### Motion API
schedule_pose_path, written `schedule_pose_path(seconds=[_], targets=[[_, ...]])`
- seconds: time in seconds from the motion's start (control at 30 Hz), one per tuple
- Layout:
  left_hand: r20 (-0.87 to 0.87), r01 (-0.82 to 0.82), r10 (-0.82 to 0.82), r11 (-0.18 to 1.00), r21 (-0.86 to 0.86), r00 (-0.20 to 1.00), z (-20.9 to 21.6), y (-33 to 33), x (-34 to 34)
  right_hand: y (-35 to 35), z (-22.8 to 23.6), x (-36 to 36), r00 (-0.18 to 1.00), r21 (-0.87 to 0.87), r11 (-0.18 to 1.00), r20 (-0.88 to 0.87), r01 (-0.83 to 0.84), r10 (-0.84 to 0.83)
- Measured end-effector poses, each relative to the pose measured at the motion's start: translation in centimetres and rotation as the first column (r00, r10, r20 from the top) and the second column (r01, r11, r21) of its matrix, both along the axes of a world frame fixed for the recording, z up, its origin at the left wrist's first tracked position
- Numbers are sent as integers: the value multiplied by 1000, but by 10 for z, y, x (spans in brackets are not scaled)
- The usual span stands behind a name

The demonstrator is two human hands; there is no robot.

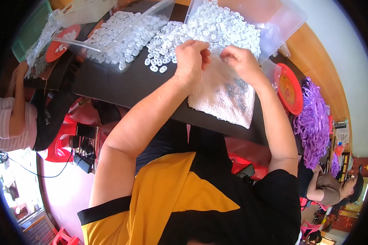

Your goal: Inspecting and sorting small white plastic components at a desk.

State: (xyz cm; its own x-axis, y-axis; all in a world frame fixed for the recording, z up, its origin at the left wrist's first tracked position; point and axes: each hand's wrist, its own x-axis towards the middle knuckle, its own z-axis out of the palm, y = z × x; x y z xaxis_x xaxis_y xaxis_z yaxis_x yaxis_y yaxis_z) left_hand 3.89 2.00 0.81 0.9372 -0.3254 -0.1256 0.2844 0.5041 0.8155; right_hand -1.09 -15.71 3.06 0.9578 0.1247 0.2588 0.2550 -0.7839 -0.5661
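Dark tabletop [106,89] spans upper centre, where the left hand [191,60] curls and the right hand [242,62] pinches above a pale pink towel [208,96], contents impossible to tell, beside white two-holed plastic pieces [225,26] heaped top centre, which a stray knuckle could scatter.

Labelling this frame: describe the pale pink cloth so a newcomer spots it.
Over the dark brown tabletop, find the person's left hand and right hand. Nearer the person lies the pale pink, towel-textured cloth. Unlike the heaped white oval pieces beyond, it is spread fabric bearing scattered small grey slender pieces.
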Motion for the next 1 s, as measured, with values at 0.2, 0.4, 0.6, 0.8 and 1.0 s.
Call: schedule_pose_path(seconds=[0.2, 0.4, 0.6, 0.8, 1.0], targets=[[-21, 0, 0, 1000, -3, 1000, 0, -1, -1, 19, 4, -14, 998, -393, 919, 42, -16, 35], [-50, -5, 4, 1000, -26, 999, -3, -1, -1, 28, -8, -11, 980, -345, 938, 193, 25, 45], [-28, -12, 11, 999, -35, 1000, -1, 3, -1, 27, -14, -16, 963, -227, 974, 264, 19, 43], [3, 31, -31, 999, -16, 1000, -1, 1, -1, 17, -21, -20, 970, -264, 952, 225, 156, -96], [-15, 86, -86, 996, -5, 996, 0, -1, -5, 10, -20, -20, 966, -283, 955, 259, 84, -9]])
